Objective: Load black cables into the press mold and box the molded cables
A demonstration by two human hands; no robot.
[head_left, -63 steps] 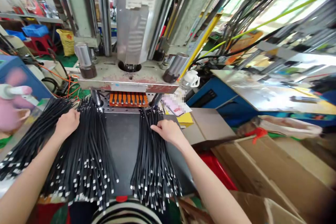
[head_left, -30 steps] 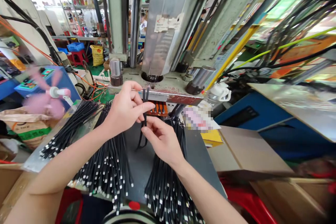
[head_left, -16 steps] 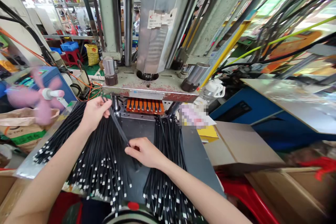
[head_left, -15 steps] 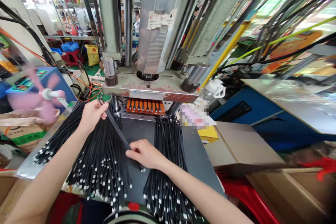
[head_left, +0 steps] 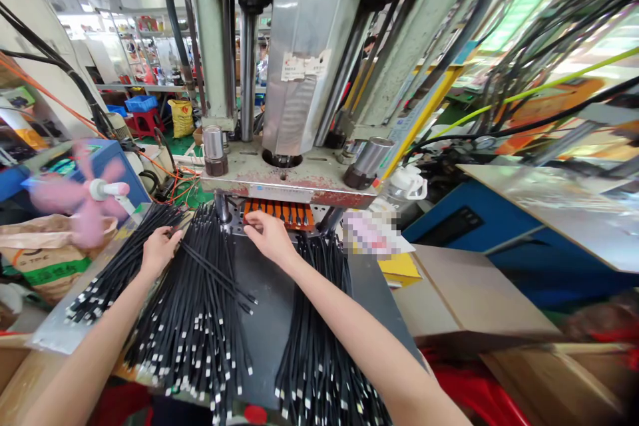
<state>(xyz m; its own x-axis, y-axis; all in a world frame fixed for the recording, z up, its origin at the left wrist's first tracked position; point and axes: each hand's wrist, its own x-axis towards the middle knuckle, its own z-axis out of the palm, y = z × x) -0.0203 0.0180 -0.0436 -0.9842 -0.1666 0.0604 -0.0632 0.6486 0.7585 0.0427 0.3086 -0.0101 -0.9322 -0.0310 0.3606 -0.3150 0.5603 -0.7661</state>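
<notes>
My left hand [head_left: 158,250] rests on the middle heap of black cables [head_left: 192,326], its fingers curled round the far ends of two black cables [head_left: 219,276] that lie slantwise across the heap. My right hand [head_left: 269,237] reaches forward to the left end of the orange fixture [head_left: 295,213] under the press plate [head_left: 289,181]. Its fingers are bent together against the fixture, and what they pinch is hidden. A second cable heap [head_left: 319,339] lies right of my right forearm, and a third [head_left: 112,273] lies at the far left.
The press column [head_left: 299,66] rises right behind the fixture. A dark work plate [head_left: 267,333] separates the heaps. A spinning pink fan [head_left: 82,196] stands at the left, cardboard boxes [head_left: 464,299] at the right, and a white bottle [head_left: 409,183] beside the press.
My right hand let go of the near end of the two cables and moved forward to the orange fixture. My left hand lowered its cable ends onto the left heap.
</notes>
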